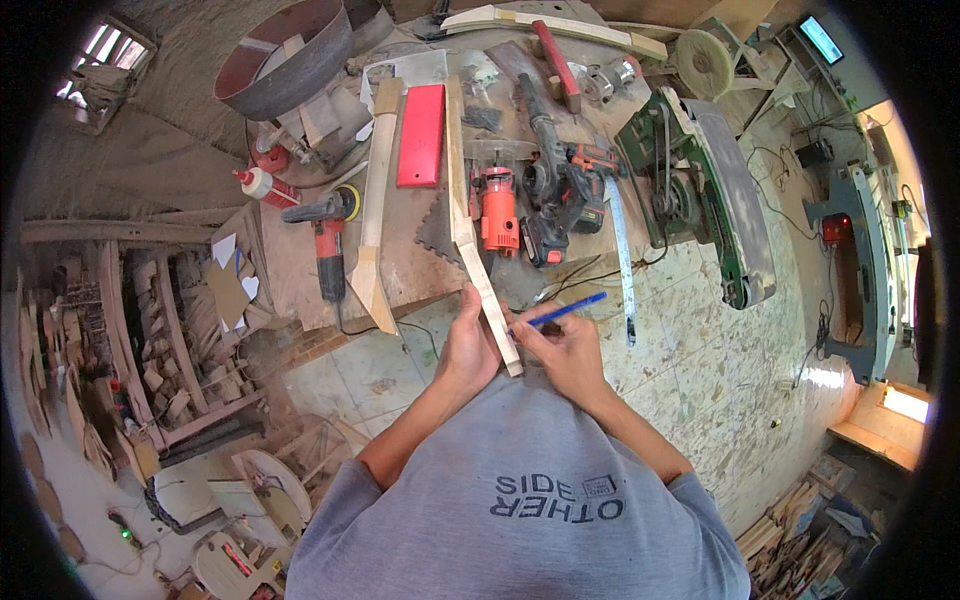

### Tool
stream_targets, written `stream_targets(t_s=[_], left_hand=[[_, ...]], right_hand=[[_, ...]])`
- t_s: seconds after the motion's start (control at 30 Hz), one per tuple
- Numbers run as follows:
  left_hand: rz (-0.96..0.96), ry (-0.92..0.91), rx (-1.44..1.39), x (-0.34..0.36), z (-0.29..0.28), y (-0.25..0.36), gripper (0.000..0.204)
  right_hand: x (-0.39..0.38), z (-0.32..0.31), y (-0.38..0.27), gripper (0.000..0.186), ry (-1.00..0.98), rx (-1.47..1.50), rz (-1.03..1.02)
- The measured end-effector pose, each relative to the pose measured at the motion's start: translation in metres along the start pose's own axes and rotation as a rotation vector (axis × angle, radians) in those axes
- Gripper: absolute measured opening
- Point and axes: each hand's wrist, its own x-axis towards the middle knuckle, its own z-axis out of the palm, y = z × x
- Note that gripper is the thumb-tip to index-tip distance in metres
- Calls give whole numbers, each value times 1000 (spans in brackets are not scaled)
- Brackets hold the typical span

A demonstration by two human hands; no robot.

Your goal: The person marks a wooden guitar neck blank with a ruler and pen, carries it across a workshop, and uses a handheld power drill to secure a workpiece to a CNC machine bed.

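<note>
My left hand grips the near end of a long, pale wooden piece, with its thumb along the side. The piece slopes up and away over the workbench, and its near end stops close to my shirt. In my right hand, pinched between thumb and fingers, is a blue pencil or pen. Its lower end meets the wood's right side or lies very near it; the tip is too small to make out. Left of the piece, a second shaped wooden piece lies on the bench.
A red router, a cordless blower-like tool, a steel ruler and a green belt sander stand to the right. Left are a disc sander, a red flat case and a glue bottle. Cables trail below the bench edge.
</note>
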Motion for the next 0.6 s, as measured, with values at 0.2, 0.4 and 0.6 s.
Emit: stream_targets(t_s=[0.2, 0.4, 0.6], left_hand=[[24, -19, 36, 1, -5, 3, 51], [9, 7, 43, 0, -5, 3, 51], [22, 25, 46, -3, 5, 6, 42]], right_hand=[[-10, -7, 8, 12, -34, -62, -25], [-8, -6, 5, 14, -14, -44, -17], [-18, -9, 15, 14, -17, 20, 6]])
